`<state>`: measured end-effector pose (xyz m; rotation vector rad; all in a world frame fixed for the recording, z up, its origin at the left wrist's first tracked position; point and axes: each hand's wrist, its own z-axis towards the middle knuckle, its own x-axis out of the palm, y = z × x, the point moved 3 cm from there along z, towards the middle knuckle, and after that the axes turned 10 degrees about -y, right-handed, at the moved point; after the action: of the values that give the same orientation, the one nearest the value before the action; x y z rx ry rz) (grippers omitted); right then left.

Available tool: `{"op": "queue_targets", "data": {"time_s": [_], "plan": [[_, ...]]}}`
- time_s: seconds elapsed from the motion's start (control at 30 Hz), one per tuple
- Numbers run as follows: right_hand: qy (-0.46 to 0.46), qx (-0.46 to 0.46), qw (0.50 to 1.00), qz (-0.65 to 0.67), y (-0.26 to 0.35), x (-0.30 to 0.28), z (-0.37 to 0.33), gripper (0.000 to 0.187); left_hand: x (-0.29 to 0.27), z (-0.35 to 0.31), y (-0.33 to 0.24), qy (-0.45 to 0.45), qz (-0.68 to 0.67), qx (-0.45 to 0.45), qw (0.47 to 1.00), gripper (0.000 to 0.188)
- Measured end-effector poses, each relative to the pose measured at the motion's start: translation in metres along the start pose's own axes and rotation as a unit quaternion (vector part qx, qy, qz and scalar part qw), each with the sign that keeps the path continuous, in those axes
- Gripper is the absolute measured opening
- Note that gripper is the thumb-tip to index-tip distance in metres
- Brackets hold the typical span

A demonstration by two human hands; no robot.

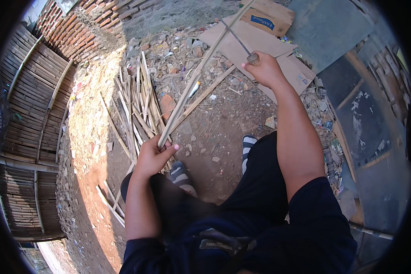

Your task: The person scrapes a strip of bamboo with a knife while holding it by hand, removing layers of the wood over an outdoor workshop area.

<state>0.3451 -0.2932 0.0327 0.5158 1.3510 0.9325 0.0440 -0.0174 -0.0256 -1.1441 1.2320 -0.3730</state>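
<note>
In my left hand (153,157) is the lower end of a long, pale bamboo strip (195,75). The strip slants away up and to the right, past the top edge of the view. My right hand (265,69) is closed round the wooden handle of a long knife (236,36). Its dark, narrow blade points up and to the left and crosses the strip in the picture; whether the two touch I cannot tell. Left of the strip, a loose pile of split bamboo strips (139,98) lies on the ground.
Flattened cardboard (233,48) and a cardboard box (269,16) lie at the far right. A woven bamboo panel (32,91) stands on the left, near a brick wall (80,27). Dark sheets (365,123) lean at the right. Rubble (182,50) covers the ground ahead.
</note>
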Motion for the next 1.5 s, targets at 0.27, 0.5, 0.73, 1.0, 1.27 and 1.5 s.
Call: {"op": "queue_targets", "data": {"time_s": [0.27,0.5,0.73,1.0,1.27,1.5], "plan": [[0.226,-0.292,0.911,-0.182,0.061,0.041,-0.067,0.044,0.006,0.001,-0.003,0.006,-0.022,-0.002,1.0,0.027],[0.0,-0.096,0.993,-0.067,0.013,0.01,-0.005,0.043,0.0,-0.002,-0.006,-0.007,-0.007,0.008,1.0,0.027],[0.014,-0.158,0.982,-0.098,0.012,0.019,-0.018,0.04,0.003,0.001,-0.008,-0.007,0.033,0.011,0.999,0.025],[0.206,-0.294,0.924,-0.133,0.042,0.047,-0.049,0.049,0.003,0.0,-0.005,-0.007,-0.019,0.018,1.0,0.025],[-0.052,-0.037,0.998,-0.023,-0.01,0.005,0.006,0.05,-0.001,0.001,-0.006,-0.011,0.016,0.006,1.0,0.024],[0.185,-0.238,0.94,-0.162,0.043,0.036,-0.05,0.042,0.008,0.005,-0.003,-0.001,-0.021,-0.007,1.0,0.024]]}}
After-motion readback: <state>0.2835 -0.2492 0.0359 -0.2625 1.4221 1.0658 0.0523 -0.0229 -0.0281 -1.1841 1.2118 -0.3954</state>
